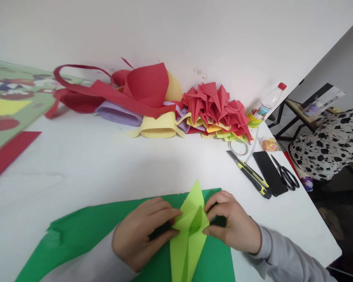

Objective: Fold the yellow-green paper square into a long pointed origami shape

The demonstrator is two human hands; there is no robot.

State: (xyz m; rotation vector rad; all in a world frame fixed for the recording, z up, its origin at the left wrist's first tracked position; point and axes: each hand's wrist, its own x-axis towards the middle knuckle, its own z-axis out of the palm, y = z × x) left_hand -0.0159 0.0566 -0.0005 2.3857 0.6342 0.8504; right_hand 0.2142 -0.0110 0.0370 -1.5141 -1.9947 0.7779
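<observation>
A light green sheet of folding paper (184, 246) is partly folded, with a pointed top and an open pocket in its middle. My left hand (148, 231) pinches its left edge between thumb and fingers. On the opposite edge, my right hand (232, 221) grips the same paper with thumb and fingertips. Beneath both hands lies a large dark green sheet (85, 227) on the white table (106, 164). The lower end of the folded paper runs out of the frame.
Red, purple and yellow paper pieces (147, 86) and folded red paper shapes (211, 102) line the wall. At right are a bottle (264, 105), tape roll (237, 148), utility knife (250, 174), black case (269, 172), scissors (286, 174). A person in floral clothing (335, 141) is beyond the edge.
</observation>
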